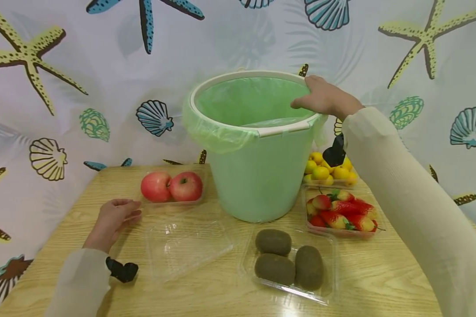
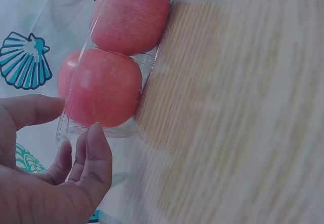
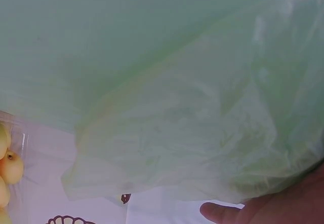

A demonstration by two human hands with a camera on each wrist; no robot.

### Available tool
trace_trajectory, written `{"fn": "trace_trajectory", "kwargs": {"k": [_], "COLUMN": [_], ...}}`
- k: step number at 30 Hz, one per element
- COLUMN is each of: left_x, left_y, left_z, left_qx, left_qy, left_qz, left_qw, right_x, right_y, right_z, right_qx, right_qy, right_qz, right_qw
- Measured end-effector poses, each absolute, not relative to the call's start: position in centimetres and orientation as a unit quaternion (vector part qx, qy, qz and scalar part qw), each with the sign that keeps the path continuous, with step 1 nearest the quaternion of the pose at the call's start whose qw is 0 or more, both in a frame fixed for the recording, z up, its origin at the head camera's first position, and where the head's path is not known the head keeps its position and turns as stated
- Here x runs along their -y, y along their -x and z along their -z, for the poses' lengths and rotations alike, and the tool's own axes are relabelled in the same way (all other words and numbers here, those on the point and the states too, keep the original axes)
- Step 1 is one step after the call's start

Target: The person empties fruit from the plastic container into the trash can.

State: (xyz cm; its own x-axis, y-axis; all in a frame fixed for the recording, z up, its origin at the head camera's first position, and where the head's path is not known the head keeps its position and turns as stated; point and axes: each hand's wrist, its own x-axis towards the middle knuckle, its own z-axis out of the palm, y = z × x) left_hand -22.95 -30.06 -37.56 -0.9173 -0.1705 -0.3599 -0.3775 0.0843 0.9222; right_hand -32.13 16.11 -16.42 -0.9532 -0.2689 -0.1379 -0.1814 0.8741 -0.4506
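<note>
Fingers (image 2: 97, 158) of my left hand (image 1: 113, 222) stand spread from the thumb, pinching nothing, at the left end of a clear box (image 1: 178, 203) near the far left corner of the table (image 1: 202, 297). Contents: two apples (image 1: 186, 187). Step in hand, as judged: taking hold of this box. Next move calls for closing on its end wall, kept level. Nearer me: an empty clear tray (image 1: 190, 240). At the far edge: a green bin (image 1: 258, 180) with a bag liner (image 1: 230, 140). Front right of it: a kiwi tray (image 1: 291, 292) holding three kiwis (image 1: 275, 269). My right hand (image 1: 327, 97) lies over the bin's rim; I cannot tell whether its fingers curl. Toward the table's right edge: yellow fruit (image 1: 320, 172), then boxed strawberries (image 1: 343, 208).
</note>
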Motion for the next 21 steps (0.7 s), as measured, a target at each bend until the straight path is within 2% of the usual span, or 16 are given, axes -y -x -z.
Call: {"fn": "trace_trajectory", "kwargs": {"k": [21], "left_x": [29.0], "left_y": [19.6], "left_z": [37.6], "left_qx": [-0.801], "left_qy": [0.078], "left_qz": [-0.580], "left_qw": [0.126], "right_x": [-16.1], "right_y": [32.2], "right_z": [16.4], "right_qx": [-0.961], "right_qy": [0.121], "right_qz": [0.227], "right_qw": [0.100]}}
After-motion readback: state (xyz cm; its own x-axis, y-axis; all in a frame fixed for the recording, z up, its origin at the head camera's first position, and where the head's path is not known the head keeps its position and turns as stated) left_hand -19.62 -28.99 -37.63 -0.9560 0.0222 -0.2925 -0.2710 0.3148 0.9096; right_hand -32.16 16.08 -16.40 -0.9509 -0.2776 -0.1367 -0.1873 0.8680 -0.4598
